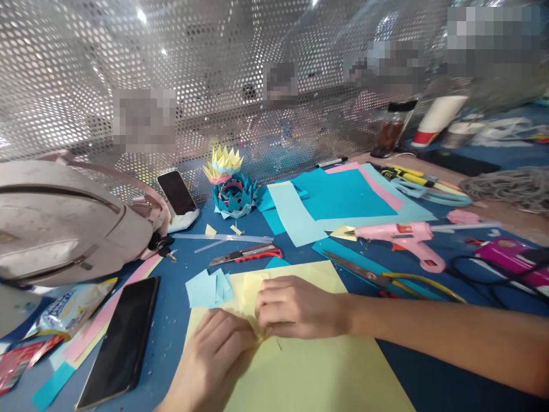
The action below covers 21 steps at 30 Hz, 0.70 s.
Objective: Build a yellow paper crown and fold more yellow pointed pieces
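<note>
A large pale yellow sheet of paper [317, 372] lies on the blue table. Above it my left hand [223, 346] and my right hand [300, 309] meet, fingers curled and closed. Their fingertips pinch a small piece of yellow paper [259, 340], mostly hidden by the fingers. Behind the right hand's knuckles, more small yellow paper [251, 286] rests on the sheet. Light blue paper squares [208, 288] sit at the sheet's far left corner. Farther back stands a folded paper lotus [234, 194] with dark blue, pink and yellow points.
Scissors [371, 276] and a pink glue gun [405, 234] lie right of the sheet; a utility knife [246, 253] lies beyond it. Blue paper sheets [343, 194] are stacked behind. A dark phone [120, 343] and a pale backpack [72, 223] occupy the left, a perforated metal screen [214, 63] the back.
</note>
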{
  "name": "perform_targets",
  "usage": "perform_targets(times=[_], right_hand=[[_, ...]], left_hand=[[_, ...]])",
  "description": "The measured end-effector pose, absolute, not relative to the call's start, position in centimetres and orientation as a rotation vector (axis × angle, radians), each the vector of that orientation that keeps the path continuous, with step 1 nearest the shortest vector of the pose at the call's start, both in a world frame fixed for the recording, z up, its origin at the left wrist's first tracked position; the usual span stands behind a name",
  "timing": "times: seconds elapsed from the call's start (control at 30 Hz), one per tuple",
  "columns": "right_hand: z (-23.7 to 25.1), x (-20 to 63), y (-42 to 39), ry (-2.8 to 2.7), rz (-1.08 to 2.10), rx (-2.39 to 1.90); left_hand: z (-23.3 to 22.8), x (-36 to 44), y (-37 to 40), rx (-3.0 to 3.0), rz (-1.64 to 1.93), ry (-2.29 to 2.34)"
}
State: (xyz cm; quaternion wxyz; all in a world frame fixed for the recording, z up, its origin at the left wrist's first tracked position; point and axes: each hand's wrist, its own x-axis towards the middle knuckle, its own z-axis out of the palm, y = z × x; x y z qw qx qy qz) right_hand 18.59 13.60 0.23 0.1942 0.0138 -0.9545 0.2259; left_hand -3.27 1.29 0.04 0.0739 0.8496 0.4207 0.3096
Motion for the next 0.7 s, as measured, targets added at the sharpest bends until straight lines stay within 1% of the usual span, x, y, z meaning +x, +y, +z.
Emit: perform_targets(times=[0.13,0.3,0.53,0.7], right_hand=[[0.5,18.6,13.9,-2.684,0.723,0.183],[0.9,18.4,13.9,-2.674,0.858,0.203],[0.9,18.3,14.0,-2.672,0.858,0.220],[0.9,18.3,13.9,-2.679,0.856,0.202]], left_hand=[[-0.3,-3.3,0.3,2.695,0.944,1.194],[-0.9,-3.1,-0.9,2.786,0.996,1.224],[-1.0,-3.0,-1.2,2.823,1.016,1.239],[-1.5,-3.6,-0.8,2.976,1.046,1.115]])
